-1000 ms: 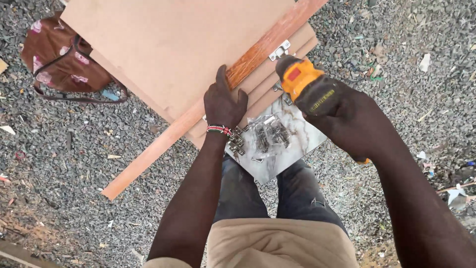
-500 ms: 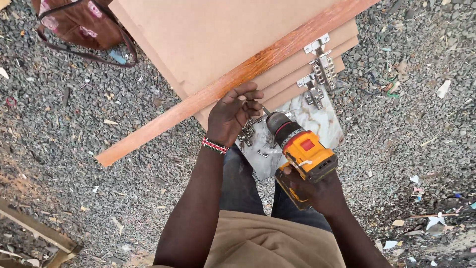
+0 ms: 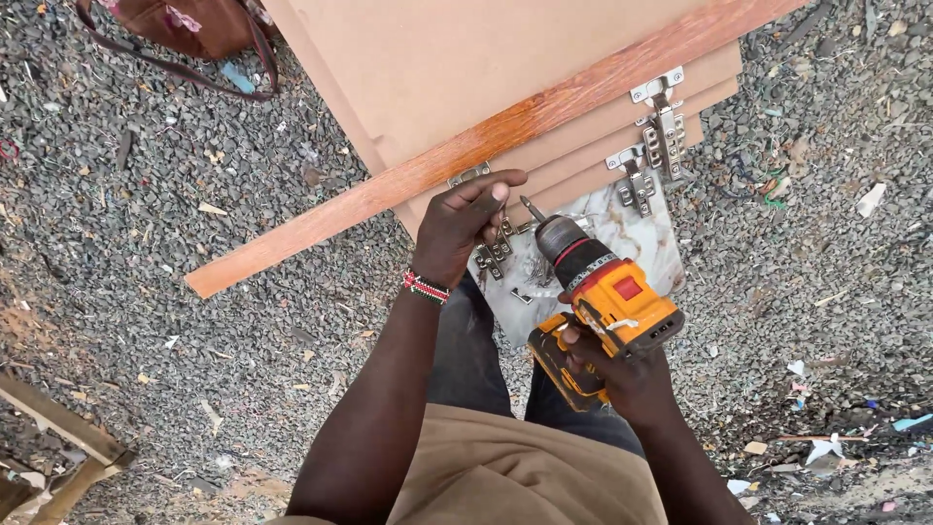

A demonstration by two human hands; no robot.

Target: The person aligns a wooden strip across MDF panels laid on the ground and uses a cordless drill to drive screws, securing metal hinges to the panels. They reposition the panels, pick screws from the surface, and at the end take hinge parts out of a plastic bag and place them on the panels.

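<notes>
Orange and black, the drill (image 3: 595,297) sits at the centre of the frame, just right of middle, with its bit (image 3: 532,209) aimed up and left. The right hand (image 3: 622,374) is wrapped tight around its grip from below. The bit tip is just beside the left hand (image 3: 466,224), which lies fingers curled on a metal hinge (image 3: 496,243) (mostly covered by the fingers, so whether they pinch it or only press on it I cannot tell). A beaded wristband (image 3: 426,286) circles that wrist.

The hinge lies at the near edge of a stack of tan boards (image 3: 486,68) that fills the upper middle of the frame. A reddish wooden strip (image 3: 389,194) runs slantwise across the stack, from the left middle up to the upper right. Two more hinges (image 3: 653,146) lie on the board edges at the upper right. Below the stack, a marbled white panel (image 3: 622,228) shows between the boards and the person's knees.

Grey gravel (image 3: 194,389) lies all around, strewn with scraps. A brown bag (image 3: 199,24) with a strap lies at the upper left, and a bit of wooden frame (image 3: 58,437) pokes in at the lower left.
</notes>
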